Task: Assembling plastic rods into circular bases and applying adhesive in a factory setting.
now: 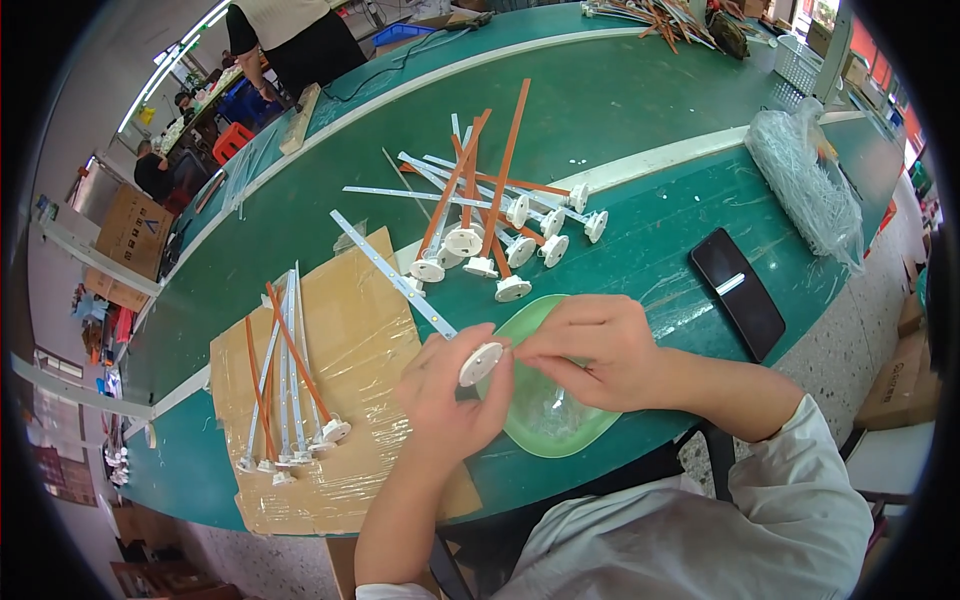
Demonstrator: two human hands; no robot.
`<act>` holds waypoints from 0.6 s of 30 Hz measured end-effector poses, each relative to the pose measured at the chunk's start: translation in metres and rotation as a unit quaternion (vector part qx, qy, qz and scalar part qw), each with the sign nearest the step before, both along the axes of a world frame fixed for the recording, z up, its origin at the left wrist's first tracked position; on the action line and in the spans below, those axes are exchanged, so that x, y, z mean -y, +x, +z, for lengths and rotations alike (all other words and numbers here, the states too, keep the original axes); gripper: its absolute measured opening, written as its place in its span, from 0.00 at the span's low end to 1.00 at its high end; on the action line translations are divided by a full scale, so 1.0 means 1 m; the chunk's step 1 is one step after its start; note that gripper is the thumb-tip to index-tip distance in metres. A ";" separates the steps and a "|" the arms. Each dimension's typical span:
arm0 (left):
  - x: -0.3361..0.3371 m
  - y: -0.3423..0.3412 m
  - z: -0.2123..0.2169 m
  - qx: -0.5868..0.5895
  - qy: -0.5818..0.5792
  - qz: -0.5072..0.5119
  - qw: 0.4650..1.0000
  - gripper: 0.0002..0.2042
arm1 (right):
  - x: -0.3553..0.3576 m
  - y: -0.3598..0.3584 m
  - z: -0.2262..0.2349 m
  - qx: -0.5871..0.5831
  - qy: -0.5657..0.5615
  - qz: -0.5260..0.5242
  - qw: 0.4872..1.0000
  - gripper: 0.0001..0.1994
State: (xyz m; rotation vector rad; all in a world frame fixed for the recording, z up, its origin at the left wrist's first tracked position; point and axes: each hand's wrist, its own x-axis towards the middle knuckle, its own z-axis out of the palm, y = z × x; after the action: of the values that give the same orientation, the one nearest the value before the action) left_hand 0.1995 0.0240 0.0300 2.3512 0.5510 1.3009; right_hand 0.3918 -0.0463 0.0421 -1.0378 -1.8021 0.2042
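Observation:
My left hand (450, 400) is closed around the white round base (481, 364) of a light strip (395, 275). The strip is a long, narrow white bar with small dots along it, pointing up and to the left. With fingertips pinched together, my right hand (600, 350) meets the edge of that base; whatever is between them is too small to make out. Under both hands sits a light green bowl (521, 322) with small clear pieces inside. Beyond them lies a loose pile of similar strips (463, 240), some white and some orange-brown, with white round bases.
Several more strips (291, 390) rest on a flat cardboard sheet (375, 400) at left. A black phone (738, 293) and a clear plastic bag (805, 180) lie to the right on the green table. Across it stands a person (305, 45) near a wooden block (299, 122).

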 end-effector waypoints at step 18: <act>0.006 -0.001 0.004 0.024 -0.061 -0.048 0.997 0.18 | 0.005 -0.002 0.013 -0.251 -0.286 0.070 0.922 0.05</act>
State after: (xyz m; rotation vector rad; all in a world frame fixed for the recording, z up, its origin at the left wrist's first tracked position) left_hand 0.1986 0.0181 0.0337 2.2130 0.4838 1.2417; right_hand 0.3899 -0.0509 0.0553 -1.1175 -1.3608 1.0401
